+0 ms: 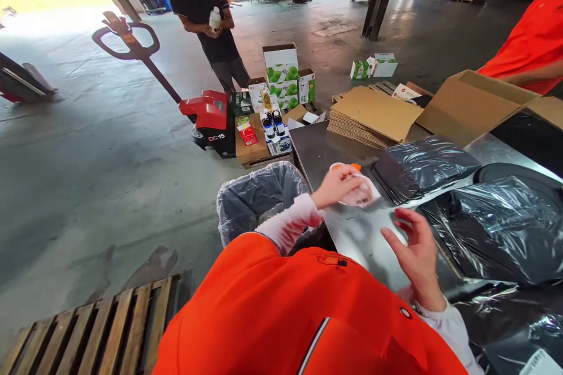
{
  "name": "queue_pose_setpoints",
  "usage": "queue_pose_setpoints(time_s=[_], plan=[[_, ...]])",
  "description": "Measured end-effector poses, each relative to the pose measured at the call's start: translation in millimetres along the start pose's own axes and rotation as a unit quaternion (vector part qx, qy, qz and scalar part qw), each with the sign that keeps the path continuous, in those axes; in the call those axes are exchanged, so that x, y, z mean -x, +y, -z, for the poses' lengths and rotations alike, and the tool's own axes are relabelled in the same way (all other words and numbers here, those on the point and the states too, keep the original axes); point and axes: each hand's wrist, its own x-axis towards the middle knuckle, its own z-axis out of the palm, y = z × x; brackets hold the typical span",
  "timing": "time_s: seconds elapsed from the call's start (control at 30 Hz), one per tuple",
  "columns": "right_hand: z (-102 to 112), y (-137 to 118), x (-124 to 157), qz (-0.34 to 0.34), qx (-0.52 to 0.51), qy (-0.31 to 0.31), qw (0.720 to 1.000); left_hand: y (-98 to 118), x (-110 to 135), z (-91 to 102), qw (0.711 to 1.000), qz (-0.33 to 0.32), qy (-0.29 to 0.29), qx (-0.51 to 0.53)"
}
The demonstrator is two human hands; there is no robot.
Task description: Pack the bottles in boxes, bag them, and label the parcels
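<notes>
My left hand [339, 185] is over the near left part of the metal table, its fingers curled on a thin white piece with a barcode [363, 197]. Whether that piece is a label or a small bag is too blurred to tell. Just behind the fingers an orange-edged roundish thing [356, 167] shows, mostly hidden by the hand. My right hand [413, 249] hovers over the table [358, 234] with fingers apart and nothing in them. Beside it on the right lie black goods in clear plastic wrapping [505, 228].
A lined bin [264, 187] stands against the table's left side. Flat cardboard [373, 114] and an open carton [479, 102] are at the table's back. Beyond stand bottles [273, 123], boxes and a red pallet jack [206, 111]. One person holds a white bottle [215, 19]; another stands at right.
</notes>
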Motion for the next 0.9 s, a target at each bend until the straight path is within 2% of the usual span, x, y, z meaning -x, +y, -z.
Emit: queue_pose_setpoints(time_s=[0.07, 0.1, 0.17, 0.3, 0.43, 0.5, 0.57, 0.63, 0.7, 0.77, 0.83, 0.9], plan=[[-0.4, -7.3, -7.4, 0.051, 0.067, -0.004, 0.996, -12.2, 10.1, -25.8, 0.996, 0.027, -0.08, -0.021], [1.3, -9.5, -9.4, 0.051, 0.093, -0.012, 0.994, -17.5, 14.2, -35.5, 0.993, 0.038, -0.109, -0.03], [7.6, -9.9, -9.5, 0.011, 0.125, -0.022, 0.992, -25.0, 20.2, -46.9, 0.987, 0.058, -0.145, -0.03], [19.9, 1.6, -0.2, -0.084, 0.13, 0.035, 0.987, -29.9, 27.4, -47.2, 0.979, 0.09, -0.181, 0.016], [15.2, 14.2, 7.6, -0.11, 0.045, 0.11, 0.987, -28.8, 29.9, -44.5, 0.983, 0.064, -0.169, 0.01], [9.8, 18.8, 9.4, -0.134, 0.015, 0.099, 0.986, -26.4, 25.6, -43.1, 0.986, 0.031, -0.165, -0.021], [7.3, 22.9, 9.8, -0.154, -0.007, 0.069, 0.986, -21.6, 15.2, -38.6, 0.977, 0.0, -0.207, -0.05], [9.2, 26.1, 8.5, -0.158, -0.022, 0.049, 0.986, -13.8, -0.2, -29.7, 0.949, -0.03, -0.304, -0.08], [14.0, 27.2, 5.0, -0.174, -0.032, 0.023, 0.984, -4.0, -17.0, -17.5, 0.903, -0.057, -0.411, -0.112], [18.7, 25.5, -0.9, -0.22, -0.036, -0.009, 0.975, 5.4, -31.0, -5.1, 0.861, -0.093, -0.474, -0.161], [20.3, 21.5, -9.1, -0.278, -0.042, -0.028, 0.959, 12.1, -40.3, 3.9, 0.835, -0.16, -0.47, -0.236], [18.0, 17.1, -18.8, -0.329, -0.072, -0.034, 0.941, 14.5, -44.8, 7.4, 0.81, -0.241, -0.427, -0.32]])
